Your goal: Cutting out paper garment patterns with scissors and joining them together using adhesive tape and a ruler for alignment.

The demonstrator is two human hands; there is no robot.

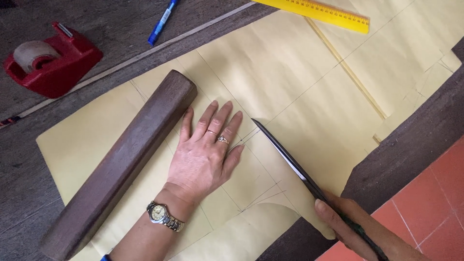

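The right hand (357, 227) gripped scissors (295, 164), blades slanting up-left across the paper (290, 72) toward the flat, spread left hand (205, 154).

The paper (290, 87) is pale yellow, crossed by thin dark pencil lines. The wooden bar (121, 159) on it is deep brown with a faint lengthwise grain. The scissors (290, 157) have black blades with a pale strip along one edge, and their handle shows dark green. The ruler (319, 12) is bright yellow with fine black markings. The tape dispenser (50, 60) is red, its roll of tape a cloudy beige. The pen (162, 21) is blue with a white band. The wristwatch (162, 215) is silver with a pale cream dial. The table (121, 34) is dark grey-brown wood, and the floor tiles (430, 193) are orange-red with light joints.
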